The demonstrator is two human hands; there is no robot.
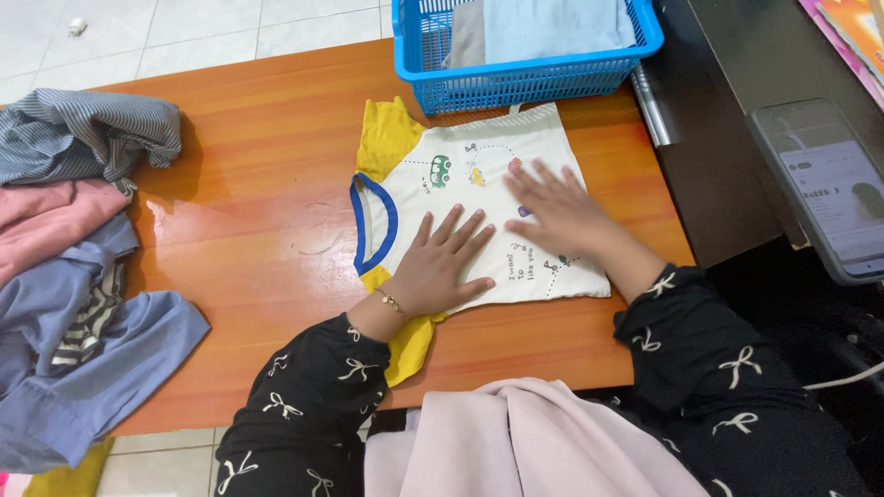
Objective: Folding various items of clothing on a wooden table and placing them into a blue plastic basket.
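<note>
Child's T-shirt (479, 207), white with yellow sleeves and a blue neckband, lies flat near the middle of the orange wooden table (267, 138), and we press it down with both palms. Nearest to us, a pale pink cloth (525, 442) drapes over our lap at the table's front edge, between our black sleeves patterned with white bows. Our left hand (440, 267), a thin gold bracelet at its wrist, rests fingers spread and flat on the shirt's lower half, just beside the neckband; it grips nothing. Our right hand (557, 213) lies likewise open and flat, touching the cartoon print on the chest, holding nothing. One yellow sleeve hangs over the near edge under our left forearm; the other points toward the far side. To our left, a heap of clothes (74, 276) in blue, pink and grey stripes sits on the table's end, well apart from the shirt. Beyond the shirt, almost touching its hem, stands a blue plastic basket (516, 78) with folded light-blue and grey garments inside. At far right, a phone (829, 184) leans with its screen lit.
</note>
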